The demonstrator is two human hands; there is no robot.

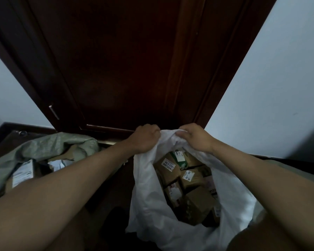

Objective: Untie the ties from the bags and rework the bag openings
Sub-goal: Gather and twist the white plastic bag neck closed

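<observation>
1. Dark wooden door (127, 69) fills most of what's ahead of you, with pale walls (272, 87) either side and a dim floor below. Pretty low light overall.
2. Your left hand (145, 138) is curled into a fist around the far edge of the white plastic bag (152, 211), gripping the bunched rim on its left side.
3. Your right hand (196, 137) has its fingers folded down over the same far rim, just beside the left hand, pinching the plastic into a gathered lump between the two. The hands are close but not touching, as far as I can see.
4. That white bag sits low and right of centre, right in front of the door, and its mouth is wide open toward you.
5. Inside you've got a pile of brown cardboard boxes (194, 201) packed tight against each other, several with white printed labels (169, 164) on top. One near the far side has a green patch on it.
6. Can't make out any tie on the white bag, the gathered bit is hidden under your fingers.
7. Off to your left there's a second bag, a greenish woven sack (43, 147), slumped open on the floor, well apart from the white one. Some cardboard and a labelled parcel (23, 173) show in its mouth.
</observation>
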